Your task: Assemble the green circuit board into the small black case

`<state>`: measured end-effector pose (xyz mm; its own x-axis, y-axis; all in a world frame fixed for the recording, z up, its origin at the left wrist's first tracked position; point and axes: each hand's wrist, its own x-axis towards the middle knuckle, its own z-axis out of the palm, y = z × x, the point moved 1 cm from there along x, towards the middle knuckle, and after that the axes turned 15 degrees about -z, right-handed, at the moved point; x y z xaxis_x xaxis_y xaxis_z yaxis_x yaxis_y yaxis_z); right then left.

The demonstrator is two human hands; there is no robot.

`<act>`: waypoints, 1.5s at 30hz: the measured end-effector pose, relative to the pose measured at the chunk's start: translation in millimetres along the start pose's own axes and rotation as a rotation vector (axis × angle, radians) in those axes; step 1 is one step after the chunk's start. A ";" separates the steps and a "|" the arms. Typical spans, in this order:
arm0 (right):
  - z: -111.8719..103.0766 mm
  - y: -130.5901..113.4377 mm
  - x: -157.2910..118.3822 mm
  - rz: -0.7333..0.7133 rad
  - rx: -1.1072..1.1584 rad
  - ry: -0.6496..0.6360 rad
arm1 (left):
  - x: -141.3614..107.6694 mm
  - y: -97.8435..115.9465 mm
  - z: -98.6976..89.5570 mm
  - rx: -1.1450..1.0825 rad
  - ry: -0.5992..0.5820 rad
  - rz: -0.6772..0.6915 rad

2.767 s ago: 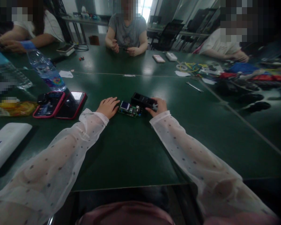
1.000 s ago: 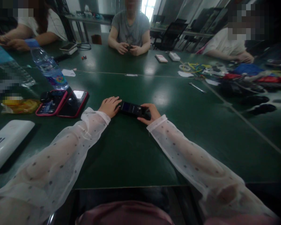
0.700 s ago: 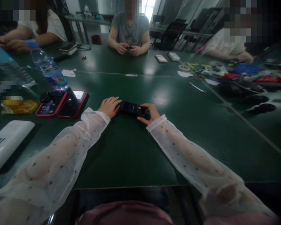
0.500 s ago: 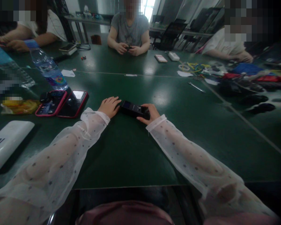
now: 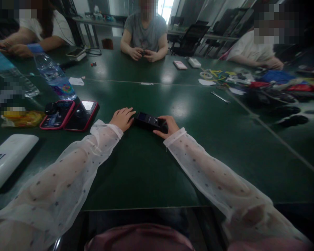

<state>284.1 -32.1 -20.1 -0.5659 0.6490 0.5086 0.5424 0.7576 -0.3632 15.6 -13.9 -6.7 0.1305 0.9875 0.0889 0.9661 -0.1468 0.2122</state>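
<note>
A black handheld device [image 5: 148, 120] with a small screen at its left end and buttons toward its right lies on the green table [image 5: 146, 167]. Around its right end are the fingers and thumb of my right hand [image 5: 169, 126], closed on it. My left hand [image 5: 122, 118] rests flat on the table with fingers stretched out, their tips beside or touching the device's left end; contact is hard to tell. Left of that hand lie two phones in red cases, a nearer phone [image 5: 81, 116] and another phone [image 5: 57, 115] with its screen lit.
A clear water bottle [image 5: 53, 76] stands behind the phones. At left are a yellow packet [image 5: 23, 118] and a white power bank [image 5: 10, 160]. A wrench [image 5: 220, 97] and a heap of cables [image 5: 274, 85] lie to the right. Several people sit around the table.
My hands and the black device stay in place. The view shifts very slightly; nothing is picked up or let go.
</note>
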 end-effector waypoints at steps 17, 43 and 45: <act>-18.2 -8.0 -2.1 0.155 -0.040 0.400 | 1.2 -1.3 -0.2 -0.012 -0.011 0.007; -7.2 41.9 -12.6 0.400 -0.172 0.252 | -0.2 0.0 -2.3 -0.014 -0.010 0.008; -8.3 38.1 -12.3 0.402 -0.167 0.261 | -0.2 0.0 -2.7 -0.014 -0.015 0.007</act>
<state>316.9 -11.9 -33.7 -0.1289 0.8315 0.5403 0.7896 0.4157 -0.4513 14.9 -14.3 -4.1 0.1403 0.9872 0.0762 0.9621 -0.1541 0.2250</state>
